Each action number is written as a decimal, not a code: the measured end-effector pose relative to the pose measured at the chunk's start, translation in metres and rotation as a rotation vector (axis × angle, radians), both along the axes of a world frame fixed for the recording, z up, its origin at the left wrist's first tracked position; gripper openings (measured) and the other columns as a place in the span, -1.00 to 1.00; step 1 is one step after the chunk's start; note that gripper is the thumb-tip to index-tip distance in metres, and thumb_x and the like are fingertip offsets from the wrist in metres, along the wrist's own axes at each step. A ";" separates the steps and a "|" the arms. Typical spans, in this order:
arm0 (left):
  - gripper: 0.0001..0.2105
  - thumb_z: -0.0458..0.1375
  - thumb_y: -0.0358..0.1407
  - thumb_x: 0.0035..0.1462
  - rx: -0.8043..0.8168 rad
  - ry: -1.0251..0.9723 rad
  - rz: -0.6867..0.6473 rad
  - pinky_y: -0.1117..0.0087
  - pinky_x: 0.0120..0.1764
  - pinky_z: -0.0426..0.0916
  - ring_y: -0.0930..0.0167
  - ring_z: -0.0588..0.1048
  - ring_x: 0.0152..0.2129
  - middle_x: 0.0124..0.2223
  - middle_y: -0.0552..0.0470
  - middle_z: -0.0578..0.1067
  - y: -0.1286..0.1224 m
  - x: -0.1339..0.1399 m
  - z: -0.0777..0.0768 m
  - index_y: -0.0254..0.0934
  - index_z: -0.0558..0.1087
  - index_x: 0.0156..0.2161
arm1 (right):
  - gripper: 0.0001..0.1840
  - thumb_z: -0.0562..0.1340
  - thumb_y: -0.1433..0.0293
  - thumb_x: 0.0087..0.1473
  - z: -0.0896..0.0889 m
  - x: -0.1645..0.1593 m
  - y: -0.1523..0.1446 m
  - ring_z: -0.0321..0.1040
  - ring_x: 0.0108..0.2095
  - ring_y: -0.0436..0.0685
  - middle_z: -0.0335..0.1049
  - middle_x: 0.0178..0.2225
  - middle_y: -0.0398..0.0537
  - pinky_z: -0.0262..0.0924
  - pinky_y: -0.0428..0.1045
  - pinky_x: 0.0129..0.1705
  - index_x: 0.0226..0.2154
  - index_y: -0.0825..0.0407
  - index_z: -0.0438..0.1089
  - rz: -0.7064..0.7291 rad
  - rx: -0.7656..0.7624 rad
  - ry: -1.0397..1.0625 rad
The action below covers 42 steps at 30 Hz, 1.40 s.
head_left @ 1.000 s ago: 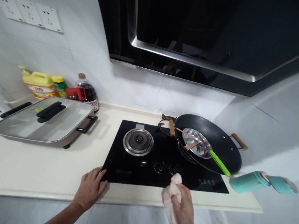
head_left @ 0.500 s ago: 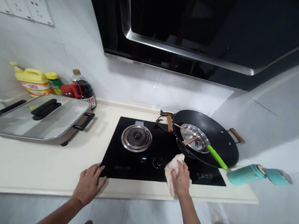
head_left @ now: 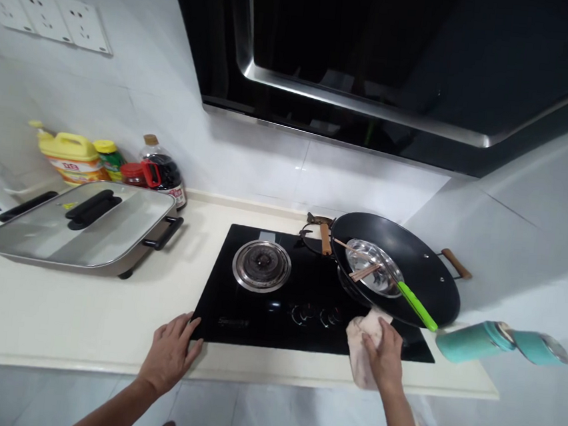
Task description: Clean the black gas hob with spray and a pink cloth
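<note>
My right hand (head_left: 385,357) presses a pale pinkish cloth (head_left: 363,354) onto the front right of the black glass gas stove (head_left: 249,310), just below the wok. My left hand (head_left: 170,353) lies on the counter with fingers spread, its fingertips at the stove's front left corner. Two control knobs (head_left: 329,318) show left of the cloth. The left burner (head_left: 261,264) is bare. Over the right burner sits a black wok (head_left: 411,252) with wooden handles. In it are a metal bowl (head_left: 382,286), wooden chopsticks (head_left: 363,272) and a utensil with a green handle (head_left: 418,306).
A lidded electric pan (head_left: 45,237) stands on the counter (head_left: 167,275) at left, with a yellow jug (head_left: 71,152) and a dark sauce bottle (head_left: 162,168) behind. Teal canisters (head_left: 475,342) are at right. A range hood (head_left: 354,106) overhangs the stove.
My right hand has slid the cloth rightward along the stove's front, uncovering the right knob. My left hand stays at the corner. The view has shifted slightly.
</note>
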<state>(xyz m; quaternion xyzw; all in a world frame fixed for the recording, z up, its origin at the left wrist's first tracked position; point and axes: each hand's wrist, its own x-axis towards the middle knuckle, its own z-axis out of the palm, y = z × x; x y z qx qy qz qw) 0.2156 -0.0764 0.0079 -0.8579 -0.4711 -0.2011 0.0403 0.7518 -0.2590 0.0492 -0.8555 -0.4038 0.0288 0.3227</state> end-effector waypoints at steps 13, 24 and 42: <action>-0.58 0.04 -0.07 0.37 0.004 0.017 -0.013 0.04 0.09 0.35 0.11 0.47 0.13 0.19 -0.21 0.54 -0.003 -0.001 0.003 -0.22 0.49 0.17 | -0.37 0.06 0.12 0.29 0.020 0.012 0.060 0.51 0.03 0.35 0.30 0.18 0.26 0.34 0.24 0.08 0.33 -0.05 0.29 0.053 -0.638 0.017; -0.58 0.06 -0.09 0.36 0.051 0.009 -0.037 0.04 0.08 0.33 0.10 0.47 0.13 0.20 -0.23 0.53 -0.005 -0.001 0.002 -0.25 0.48 0.18 | -0.45 0.11 0.20 0.23 0.031 0.005 0.127 0.23 0.32 0.26 0.33 0.30 0.04 0.08 0.13 0.32 0.21 -0.06 0.46 0.347 -0.518 -0.029; -0.59 0.05 -0.09 0.36 -0.009 -0.004 -0.017 0.02 0.09 0.34 0.10 0.47 0.12 0.19 -0.22 0.54 -0.004 0.001 0.008 -0.23 0.49 0.18 | -0.58 0.24 0.39 0.12 0.048 -0.037 0.139 0.22 0.26 0.25 0.16 0.40 -0.06 0.07 0.11 0.27 0.05 -0.13 0.50 0.638 -0.599 -0.092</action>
